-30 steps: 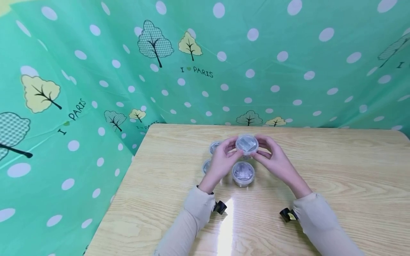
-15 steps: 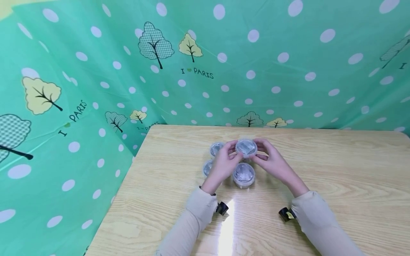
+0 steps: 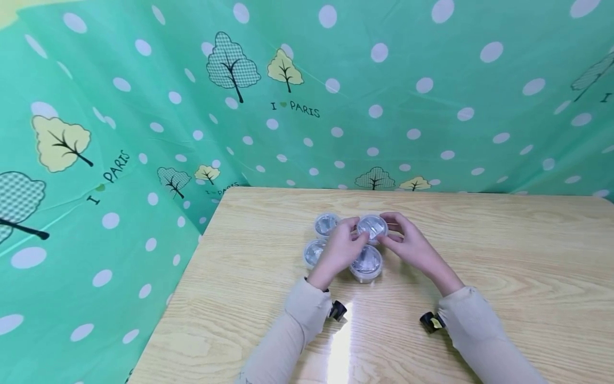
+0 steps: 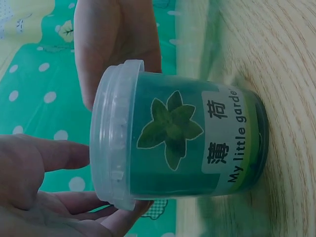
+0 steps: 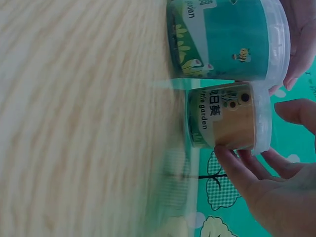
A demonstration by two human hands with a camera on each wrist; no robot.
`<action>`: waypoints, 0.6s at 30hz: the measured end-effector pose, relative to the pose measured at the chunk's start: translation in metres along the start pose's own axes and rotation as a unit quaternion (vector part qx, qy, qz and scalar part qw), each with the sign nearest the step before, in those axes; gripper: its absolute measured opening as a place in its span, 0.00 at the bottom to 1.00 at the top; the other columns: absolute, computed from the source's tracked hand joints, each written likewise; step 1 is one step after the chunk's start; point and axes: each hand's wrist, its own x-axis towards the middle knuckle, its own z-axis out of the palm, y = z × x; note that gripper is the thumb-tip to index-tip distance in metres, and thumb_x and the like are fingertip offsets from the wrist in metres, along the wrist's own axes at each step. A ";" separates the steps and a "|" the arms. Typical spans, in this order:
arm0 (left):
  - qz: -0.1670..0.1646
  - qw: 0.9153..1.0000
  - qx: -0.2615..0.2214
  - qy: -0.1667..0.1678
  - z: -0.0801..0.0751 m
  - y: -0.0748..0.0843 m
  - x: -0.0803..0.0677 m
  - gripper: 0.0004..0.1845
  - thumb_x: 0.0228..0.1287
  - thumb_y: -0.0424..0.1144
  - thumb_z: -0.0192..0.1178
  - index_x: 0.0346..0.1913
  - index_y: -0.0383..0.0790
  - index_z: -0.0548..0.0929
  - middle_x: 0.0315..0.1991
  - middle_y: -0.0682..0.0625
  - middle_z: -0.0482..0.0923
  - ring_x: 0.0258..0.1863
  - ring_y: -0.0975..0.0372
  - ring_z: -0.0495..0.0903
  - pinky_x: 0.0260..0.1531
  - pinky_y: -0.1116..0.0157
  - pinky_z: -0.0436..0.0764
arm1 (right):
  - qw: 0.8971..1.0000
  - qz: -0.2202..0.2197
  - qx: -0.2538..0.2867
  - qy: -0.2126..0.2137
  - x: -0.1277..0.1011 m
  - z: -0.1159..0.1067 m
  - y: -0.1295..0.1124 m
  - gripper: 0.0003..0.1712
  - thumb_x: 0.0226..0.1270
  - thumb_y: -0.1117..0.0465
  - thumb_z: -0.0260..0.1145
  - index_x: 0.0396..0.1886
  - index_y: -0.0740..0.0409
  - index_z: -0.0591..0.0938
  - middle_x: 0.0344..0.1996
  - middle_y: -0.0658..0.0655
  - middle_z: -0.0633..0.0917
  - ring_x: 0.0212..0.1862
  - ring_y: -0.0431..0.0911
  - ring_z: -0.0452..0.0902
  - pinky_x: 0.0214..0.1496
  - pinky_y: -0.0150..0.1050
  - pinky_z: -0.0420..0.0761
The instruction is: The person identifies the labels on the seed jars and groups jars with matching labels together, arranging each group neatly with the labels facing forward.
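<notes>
Both hands are at the back right lidded plastic cup (image 3: 372, 228), which stands on the table. Its wrap is orange in the right wrist view. My left hand (image 3: 341, 245) holds it from the left, thumb at the lid's near edge. On the other side my right hand (image 3: 410, 242) has its fingers round the cup's side, thumb close to the lid. Just in front stands a green lidded cup (image 4: 173, 133) printed with mint leaves and "My little garden". Two more lidded cups, one behind (image 3: 327, 224) and one in front (image 3: 315, 253), stand left, partly covered by my left hand.
The cups stand close together on a wood-grain table (image 3: 503, 277). Green dotted cloth (image 3: 307, 138) hangs behind the table's back edge and along its left side. A bright reflection lies on the tabletop in front of the cups.
Both hands have brought the raised cup down onto the table behind the front right cup, shifting slightly toward me. More of the two left cups shows now.
</notes>
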 end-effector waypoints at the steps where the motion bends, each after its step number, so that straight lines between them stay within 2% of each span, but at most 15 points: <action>1: -0.001 1.000 0.005 0.000 0.000 0.000 0.000 0.28 0.72 0.37 0.56 0.69 0.26 0.66 0.69 0.33 0.68 0.60 0.48 0.79 0.59 0.62 0.81 | 1.000 0.000 -0.001 0.001 0.000 0.000 0.001 0.33 0.70 0.68 0.63 0.70 0.72 0.62 0.67 0.73 0.68 0.69 0.65 0.65 0.71 0.53 0.71; 8: 0.001 0.999 0.035 0.005 0.003 -0.001 0.002 0.29 0.72 0.38 0.57 0.70 0.27 0.66 0.69 0.35 0.68 0.61 0.49 0.78 0.61 0.59 0.79 | 1.000 0.006 -0.006 0.003 0.000 0.000 0.002 0.33 0.71 0.67 0.62 0.71 0.71 0.61 0.67 0.72 0.68 0.69 0.65 0.65 0.70 0.52 0.71; 14: -0.003 0.998 0.069 0.013 0.003 0.002 0.002 0.30 0.72 0.42 0.57 0.71 0.30 0.66 0.72 0.38 0.65 0.71 0.50 0.65 0.73 0.55 0.66 | 1.000 -0.001 -0.015 0.008 0.002 -0.002 0.002 0.33 0.71 0.67 0.61 0.71 0.72 0.60 0.68 0.73 0.67 0.70 0.64 0.63 0.71 0.53 0.71; 18: 0.003 0.996 0.085 0.016 0.003 0.003 -0.001 0.31 0.72 0.42 0.57 0.72 0.32 0.65 0.74 0.40 0.62 0.73 0.51 0.62 0.74 0.55 0.63 | 0.997 -0.014 -0.068 0.025 0.001 -0.003 0.003 0.33 0.71 0.66 0.62 0.70 0.72 0.62 0.69 0.72 0.66 0.71 0.65 0.62 0.71 0.57 0.70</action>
